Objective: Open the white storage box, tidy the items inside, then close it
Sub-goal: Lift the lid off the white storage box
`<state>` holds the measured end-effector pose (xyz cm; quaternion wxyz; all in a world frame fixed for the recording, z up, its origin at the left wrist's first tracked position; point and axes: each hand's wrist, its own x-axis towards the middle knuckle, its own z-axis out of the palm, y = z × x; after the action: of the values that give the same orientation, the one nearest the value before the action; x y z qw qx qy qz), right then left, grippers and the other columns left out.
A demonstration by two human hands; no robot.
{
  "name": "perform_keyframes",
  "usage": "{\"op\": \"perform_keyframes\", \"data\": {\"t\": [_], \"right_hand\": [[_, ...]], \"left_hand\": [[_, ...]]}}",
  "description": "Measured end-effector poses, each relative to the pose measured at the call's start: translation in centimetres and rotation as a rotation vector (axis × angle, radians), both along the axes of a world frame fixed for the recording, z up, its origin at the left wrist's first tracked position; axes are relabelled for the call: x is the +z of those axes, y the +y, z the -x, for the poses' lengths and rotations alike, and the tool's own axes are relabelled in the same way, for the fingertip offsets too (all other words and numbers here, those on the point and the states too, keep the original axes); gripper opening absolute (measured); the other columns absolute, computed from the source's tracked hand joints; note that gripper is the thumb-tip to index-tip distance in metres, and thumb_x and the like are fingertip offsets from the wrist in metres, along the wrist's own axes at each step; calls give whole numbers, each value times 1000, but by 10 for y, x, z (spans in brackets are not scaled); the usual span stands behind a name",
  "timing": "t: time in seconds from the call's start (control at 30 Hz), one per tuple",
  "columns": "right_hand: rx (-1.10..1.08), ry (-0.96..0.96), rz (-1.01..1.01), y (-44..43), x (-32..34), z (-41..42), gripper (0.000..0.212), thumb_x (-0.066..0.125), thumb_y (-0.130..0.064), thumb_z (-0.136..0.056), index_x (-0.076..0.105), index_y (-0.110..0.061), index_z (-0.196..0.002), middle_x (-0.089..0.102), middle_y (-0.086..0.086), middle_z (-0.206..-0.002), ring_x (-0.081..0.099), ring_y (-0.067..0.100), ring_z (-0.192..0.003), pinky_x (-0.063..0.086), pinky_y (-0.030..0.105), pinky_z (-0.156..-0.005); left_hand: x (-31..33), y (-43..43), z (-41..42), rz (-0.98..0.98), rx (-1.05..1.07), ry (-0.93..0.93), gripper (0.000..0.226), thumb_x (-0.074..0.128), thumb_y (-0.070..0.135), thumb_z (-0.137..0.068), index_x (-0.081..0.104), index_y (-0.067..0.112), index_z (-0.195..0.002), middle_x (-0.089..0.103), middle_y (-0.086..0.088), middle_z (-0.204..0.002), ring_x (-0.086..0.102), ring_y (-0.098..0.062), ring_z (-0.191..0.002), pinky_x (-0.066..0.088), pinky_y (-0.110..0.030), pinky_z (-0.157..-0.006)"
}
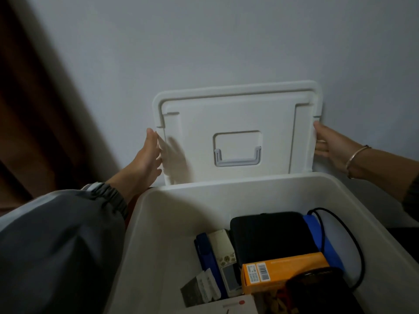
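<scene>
Holding lid [235,118] upright behind box [163,223]: right hand [333,148] curled round one edge, left hand [148,156] pressing flat-fingered on the other. Risk: slip at flat side, dropping onto items [269,236].

This looks like a dimly lit room in a home, with a plain pale painted wall [226,41] and a brown curtain [34,109] hanging at the left. A white plastic storage box [158,223] stands before that wall, its lid [238,109] upright. It holds household odds and ends: a black soft case [267,236], an orange carton [288,270] with barcode labels, a black cable [353,241] and a small white handheld device [223,252].
</scene>
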<state>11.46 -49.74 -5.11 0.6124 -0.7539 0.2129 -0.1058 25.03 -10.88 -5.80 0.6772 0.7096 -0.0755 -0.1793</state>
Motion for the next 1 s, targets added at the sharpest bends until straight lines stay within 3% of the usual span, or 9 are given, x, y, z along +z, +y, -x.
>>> {"op": "perform_keyframes", "data": {"t": [0.1, 0.23, 0.43, 0.6, 0.8, 1.0], "right_hand": [[26, 33, -7, 1, -4, 0, 70, 29, -68, -87, 39, -25, -141, 48, 4, -141, 48, 25, -126, 28, 43, -114], [9, 45, -38, 1, -6, -4, 69, 24, -67, -89, 39, -23, -141, 48, 8, -140, 49, 26, -124, 32, 42, -112], [0, 143, -93, 1, -14, -13, 81, 24, -79, -79, 38, -29, -141, 44, 2, -144, 41, 24, -132, 17, 50, -117], [6, 191, -133, 1, -13, -19, 92, 23, -85, -73, 27, -28, -146, 32, 0, -152, 30, 22, -139, 9, 51, -118], [-9, 213, -131, 8, -16, -21, 80, 14, -77, -82, 13, -33, -149, 18, -2, -157, 18, 19, -144, 4, 48, -115], [-23, 207, -125, 7, -16, -19, 77, 13, -75, -84, 18, -32, -147, 21, -5, -156, 18, 17, -144, 6, 48, -115]], "left_hand": [[-5, 4, -6, -40, -33, 32, 74, 6, 78, -83, 5, 45, -149, 9, 7, -160, 11, -24, -147, 4, -55, -117], [-11, 7, -10, -77, -71, 58, 74, 5, 79, -81, 7, 47, -148, 11, 9, -160, 12, -26, -147, 4, -58, -116], [-17, 13, -15, -105, -86, 81, 73, 4, 79, -81, 9, 49, -147, 14, 12, -159, 15, -25, -147, 5, -59, -115], [-17, 13, -19, -105, -89, 73, 73, 5, 80, -81, 9, 50, -147, 12, 12, -159, 13, -25, -147, 7, -59, -114], [-18, 12, -18, -121, -78, 52, 70, 6, 80, -81, 10, 53, -145, 12, 15, -159, 13, -23, -147, 9, -60, -113], [-12, 10, -9, -173, -70, 26, 71, 5, 79, -82, 5, 49, -147, 11, 14, -159, 14, -20, -147, 10, -56, -115]]}}
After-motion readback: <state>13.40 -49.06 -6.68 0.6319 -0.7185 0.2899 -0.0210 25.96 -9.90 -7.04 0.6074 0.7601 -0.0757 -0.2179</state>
